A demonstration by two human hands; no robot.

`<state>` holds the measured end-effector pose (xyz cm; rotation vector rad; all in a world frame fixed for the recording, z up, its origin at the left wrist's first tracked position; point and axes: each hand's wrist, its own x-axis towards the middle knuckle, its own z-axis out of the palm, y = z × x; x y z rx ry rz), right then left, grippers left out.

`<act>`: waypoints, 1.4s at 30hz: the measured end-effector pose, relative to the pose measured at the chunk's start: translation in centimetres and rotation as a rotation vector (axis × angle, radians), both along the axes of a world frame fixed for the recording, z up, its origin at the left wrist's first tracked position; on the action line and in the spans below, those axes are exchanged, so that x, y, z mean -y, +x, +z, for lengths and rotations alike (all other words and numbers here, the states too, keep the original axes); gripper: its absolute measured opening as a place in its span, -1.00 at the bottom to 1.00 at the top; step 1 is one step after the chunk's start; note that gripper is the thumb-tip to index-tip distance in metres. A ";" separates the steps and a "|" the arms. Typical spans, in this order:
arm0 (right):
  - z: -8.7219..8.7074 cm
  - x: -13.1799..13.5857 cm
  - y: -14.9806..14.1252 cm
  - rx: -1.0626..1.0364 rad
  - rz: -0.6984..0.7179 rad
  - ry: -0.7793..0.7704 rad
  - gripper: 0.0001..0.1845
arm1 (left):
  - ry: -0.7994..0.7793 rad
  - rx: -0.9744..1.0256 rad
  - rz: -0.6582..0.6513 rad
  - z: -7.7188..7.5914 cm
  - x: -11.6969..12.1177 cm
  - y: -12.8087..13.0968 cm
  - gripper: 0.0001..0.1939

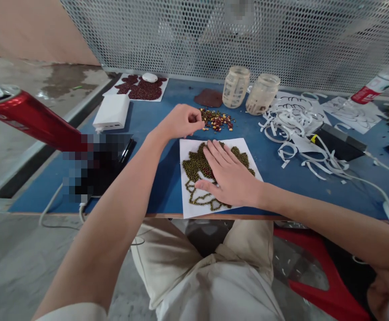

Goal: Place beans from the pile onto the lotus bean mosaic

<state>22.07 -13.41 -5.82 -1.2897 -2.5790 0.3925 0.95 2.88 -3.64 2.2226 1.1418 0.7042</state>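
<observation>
A sheet of white paper (188, 207) lies at the table's front edge, with green beans (192, 166) set on it in a leaf-like or petal-like picture. The upper part is filled; the lower part is bean outlines around bare paper. My right hand (226, 171) rests flat on this picture, fingers stretched out, hiding its middle. Just beyond the sheet's top left corner, my left hand (183, 121) is curled with thumb and fingers in a pinch. Whatever it may hold is too small to see. It is beside a loose pile of mixed beans (218, 120), green, dark red and yellow.
Two clear jars (236, 87) stand behind the pile, near a brown flat piece (208, 97). Paper strips (290, 127) and a black power bank (340, 141) lie right. Left are a white box (112, 111), a red-bean picture (144, 88) and a red can (30, 118). Perforated metal (181, 40) borders the back.
</observation>
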 end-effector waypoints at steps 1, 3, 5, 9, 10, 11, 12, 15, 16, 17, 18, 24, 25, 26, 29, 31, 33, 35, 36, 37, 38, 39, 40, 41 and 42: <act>0.0 0.2 -0.4 0.000 -0.028 0.006 0.28 | 0.048 0.014 0.026 0.1 0.1 0.1 -0.80; -0.2 0.6 -0.9 0.002 -0.069 0.009 0.31 | 0.125 0.010 0.048 0.3 0.4 0.3 -0.81; -0.5 0.9 -1.1 0.005 -0.090 0.014 0.29 | 0.156 -0.009 0.042 0.4 0.6 0.6 -0.81; -1.2 1.1 -1.3 0.021 -0.099 0.049 0.28 | 0.166 -0.026 0.023 0.3 0.6 0.8 -0.79; -1.3 1.1 -1.3 0.027 -0.096 0.056 0.30 | 0.170 -0.026 0.022 0.2 0.6 0.8 -0.79; -1.4 1.0 -1.3 0.033 -0.093 0.061 0.31 | 0.172 -0.025 0.021 0.1 0.5 0.8 -0.79; -1.5 1.0 -1.3 0.036 -0.091 0.065 0.32 | 0.172 -0.023 0.021 0.1 0.5 0.8 -0.79; -1.7 0.9 -1.4 0.040 -0.096 0.073 0.33 | 0.163 -0.017 0.028 -0.1 0.4 0.7 -0.80; -1.7 0.9 -1.4 0.047 -0.096 0.074 0.33 | 0.164 -0.014 0.031 -0.2 0.4 0.7 -0.80; -1.7 0.9 -1.4 0.056 -0.096 0.073 0.33 | 0.166 -0.010 0.033 -0.3 0.4 0.7 -0.81; -1.7 0.8 -1.4 0.066 -0.097 0.072 0.34 | 0.168 -0.005 0.031 -0.4 0.3 0.7 -0.81; -1.7 0.8 -1.3 0.077 -0.096 0.080 0.32 | 0.171 0.000 0.010 -0.8 0.0 0.9 -0.81; -1.7 0.8 -1.3 0.084 -0.095 0.084 0.32 | 0.173 0.000 0.007 -0.8 0.0 0.9 -0.82; -1.7 0.8 -1.4 0.094 -0.094 0.087 0.33 | 0.175 0.002 0.006 -0.8 0.0 1.0 -0.82; -1.7 0.9 -1.4 0.112 -0.090 0.088 0.33 | 0.182 -0.003 0.009 -0.9 0.0 1.0 -0.83; -1.6 0.9 -1.4 0.104 -0.085 0.083 0.33 | 0.191 -0.019 0.012 -0.9 0.1 1.0 -0.83; -1.6 0.9 -1.3 0.084 -0.082 0.077 0.33 | 0.199 -0.033 0.011 -0.9 0.0 0.9 -0.81; -1.6 0.8 -1.2 0.065 -0.085 0.070 0.32 | 0.204 -0.037 0.015 -1.0 0.0 0.9 -0.79; -1.7 0.8 -1.2 0.060 -0.087 0.066 0.32 | 0.205 -0.037 0.020 -1.0 0.0 0.9 -0.78; -1.7 0.8 -1.2 0.057 -0.088 0.062 0.31 | 0.203 -0.037 0.024 -1.0 -0.1 0.9 -0.78; -1.7 0.7 -1.2 0.056 -0.089 0.057 0.31 | 0.198 -0.039 0.026 -1.0 -0.1 0.9 -0.79; -1.7 0.7 -1.2 0.054 -0.090 0.053 0.31 | 0.193 -0.044 0.030 -1.0 -0.1 0.9 -0.79; -1.7 0.7 -1.2 0.051 -0.091 0.049 0.32 | 0.192 -0.052 0.038 -1.0 -0.2 1.0 -0.80; -1.8 0.7 -1.3 0.049 -0.093 0.046 0.32 | 0.194 -0.061 0.057 -1.0 -0.2 1.0 -0.80; -1.8 0.8 -1.3 0.048 -0.096 0.042 0.32 | 0.200 -0.069 0.091 -1.1 -0.3 1.0 -0.81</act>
